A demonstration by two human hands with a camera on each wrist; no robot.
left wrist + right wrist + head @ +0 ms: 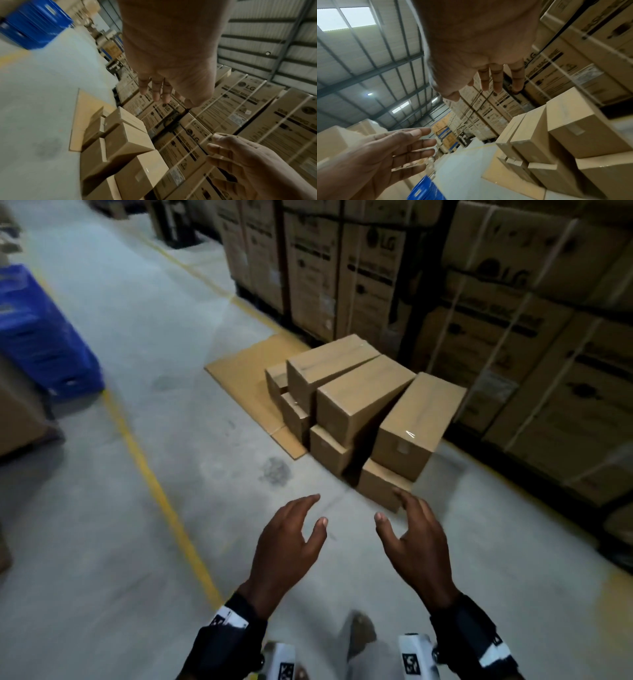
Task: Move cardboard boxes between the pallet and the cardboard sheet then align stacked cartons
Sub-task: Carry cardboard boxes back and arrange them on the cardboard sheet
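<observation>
Several plain brown cartons [359,395] stand in two layers on a flat cardboard sheet [239,374] laid on the concrete floor. The top row is uneven: the nearest upper carton [418,422] sits skewed and apart from its neighbours, above a lower carton [380,484]. My left hand [310,513] and right hand [394,508] hover side by side just short of the stack, fingers spread, holding nothing. The right fingertips overlap the nearest lower carton in the head view. The left wrist view shows the cartons [130,139] below my open left hand [157,93]. No pallet is in view.
Tall strapped LG cartons [513,302] form a wall right behind and to the right of the stack. Blue crates [44,337] stand at the left, beyond a yellow floor line [154,484]. Bare concrete floor [171,354] lies between the line and the sheet.
</observation>
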